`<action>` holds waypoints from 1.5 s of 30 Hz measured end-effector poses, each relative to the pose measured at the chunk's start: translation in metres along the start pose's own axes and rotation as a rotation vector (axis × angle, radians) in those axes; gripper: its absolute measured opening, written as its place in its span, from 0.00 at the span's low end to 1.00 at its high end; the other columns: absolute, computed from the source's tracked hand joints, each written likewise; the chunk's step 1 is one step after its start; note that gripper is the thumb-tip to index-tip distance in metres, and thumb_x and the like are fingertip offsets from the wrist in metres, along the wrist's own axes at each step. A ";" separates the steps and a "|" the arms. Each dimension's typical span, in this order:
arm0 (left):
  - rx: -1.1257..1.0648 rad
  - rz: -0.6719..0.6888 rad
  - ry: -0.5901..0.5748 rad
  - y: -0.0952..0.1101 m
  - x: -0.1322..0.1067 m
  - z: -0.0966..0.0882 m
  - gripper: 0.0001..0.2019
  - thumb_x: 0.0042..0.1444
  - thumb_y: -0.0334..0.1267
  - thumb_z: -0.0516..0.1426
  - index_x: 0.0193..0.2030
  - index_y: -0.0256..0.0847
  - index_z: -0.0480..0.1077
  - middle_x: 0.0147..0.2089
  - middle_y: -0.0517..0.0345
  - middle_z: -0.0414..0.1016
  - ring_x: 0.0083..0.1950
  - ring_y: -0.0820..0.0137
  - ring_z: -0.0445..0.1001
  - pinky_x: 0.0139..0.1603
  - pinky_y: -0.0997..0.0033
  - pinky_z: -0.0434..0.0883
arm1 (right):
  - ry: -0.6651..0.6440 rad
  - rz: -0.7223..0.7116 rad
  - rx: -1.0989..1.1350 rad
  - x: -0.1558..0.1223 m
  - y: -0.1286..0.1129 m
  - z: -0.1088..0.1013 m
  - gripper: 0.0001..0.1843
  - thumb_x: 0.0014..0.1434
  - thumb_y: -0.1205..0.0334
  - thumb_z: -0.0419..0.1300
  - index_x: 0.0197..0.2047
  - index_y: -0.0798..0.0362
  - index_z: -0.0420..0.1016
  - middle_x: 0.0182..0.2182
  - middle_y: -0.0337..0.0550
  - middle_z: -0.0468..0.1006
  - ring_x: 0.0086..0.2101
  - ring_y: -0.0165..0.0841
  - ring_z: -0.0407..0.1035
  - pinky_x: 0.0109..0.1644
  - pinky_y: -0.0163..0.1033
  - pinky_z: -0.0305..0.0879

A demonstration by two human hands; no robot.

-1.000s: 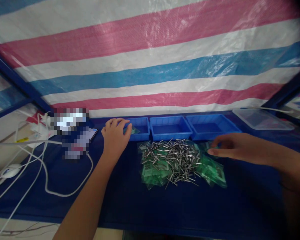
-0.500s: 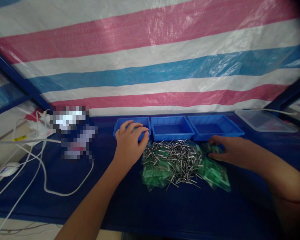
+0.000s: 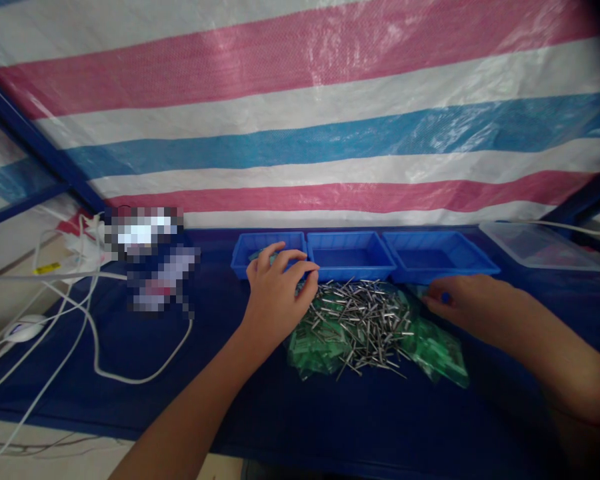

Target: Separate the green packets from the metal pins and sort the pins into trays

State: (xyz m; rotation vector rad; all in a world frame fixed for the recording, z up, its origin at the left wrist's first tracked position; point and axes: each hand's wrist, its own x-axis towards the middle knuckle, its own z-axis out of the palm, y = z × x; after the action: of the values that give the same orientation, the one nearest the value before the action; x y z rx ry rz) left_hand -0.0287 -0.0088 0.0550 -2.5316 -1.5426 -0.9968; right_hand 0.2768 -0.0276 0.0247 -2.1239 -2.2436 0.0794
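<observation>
A heap of thin silvery metal pins, rivet-like in look (image 3: 373, 320), lies on green-tinted plastic bags. My left hand (image 3: 280, 287) hovers at the heap's left edge, just in front of the left blue bin (image 3: 243, 263). Its fingers are curved and apart, with nothing visible between them. To the right of the heap, my right hand (image 3: 463, 303) has thumb and forefinger pinched together at the upper edge of the right green plastic bag (image 3: 437, 350). Another green bag (image 3: 317, 350) shows under the heap's left side.
Beside the left bin stand a middle blue bin (image 3: 350, 273) and a right blue bin (image 3: 440, 270). A clear plastic lid (image 3: 543, 250) lies at the back right. White cables (image 3: 130, 380) loop across the blue tabletop (image 3: 380, 427) on the left. A striped sheet (image 3: 305, 153) hangs behind.
My left hand has moved slightly right, closer to the pins. The fingers of my right hand have closed from a wide gap into a pinch at the bag. The view has shifted a little.
</observation>
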 end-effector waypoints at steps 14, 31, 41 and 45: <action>-0.201 0.098 -0.164 0.027 -0.015 0.014 0.19 0.61 0.50 0.54 0.55 0.45 0.69 0.52 0.54 0.76 0.58 0.59 0.64 0.55 0.54 0.56 | 0.456 -0.189 0.525 -0.018 -0.049 -0.027 0.11 0.63 0.51 0.53 0.41 0.49 0.69 0.28 0.40 0.76 0.24 0.31 0.71 0.26 0.35 0.62; -0.516 -0.074 -0.229 0.026 -0.013 0.019 0.11 0.62 0.41 0.53 0.31 0.40 0.70 0.29 0.60 0.74 0.32 0.71 0.71 0.35 0.71 0.62 | 0.165 -0.100 1.255 -0.017 -0.081 -0.012 0.12 0.60 0.48 0.57 0.40 0.46 0.69 0.21 0.38 0.75 0.19 0.33 0.70 0.24 0.39 0.70; -0.719 -0.213 -0.260 0.021 -0.009 0.016 0.14 0.62 0.44 0.51 0.30 0.40 0.69 0.28 0.60 0.74 0.31 0.72 0.70 0.33 0.74 0.64 | 0.045 -0.091 1.297 -0.014 -0.083 -0.017 0.16 0.59 0.47 0.57 0.29 0.50 0.71 0.21 0.38 0.71 0.20 0.28 0.66 0.20 0.34 0.66; -0.708 -0.194 -0.264 0.020 -0.008 0.017 0.14 0.62 0.43 0.52 0.28 0.39 0.69 0.27 0.61 0.72 0.30 0.73 0.69 0.32 0.75 0.63 | -0.027 -0.069 1.326 -0.012 -0.081 -0.016 0.18 0.59 0.47 0.57 0.27 0.51 0.70 0.18 0.36 0.68 0.17 0.25 0.63 0.18 0.31 0.62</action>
State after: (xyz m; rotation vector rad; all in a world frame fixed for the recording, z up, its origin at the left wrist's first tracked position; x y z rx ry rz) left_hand -0.0071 -0.0199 0.0434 -3.1179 -1.7721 -1.5122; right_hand 0.1983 -0.0444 0.0465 -1.2495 -1.4394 1.1809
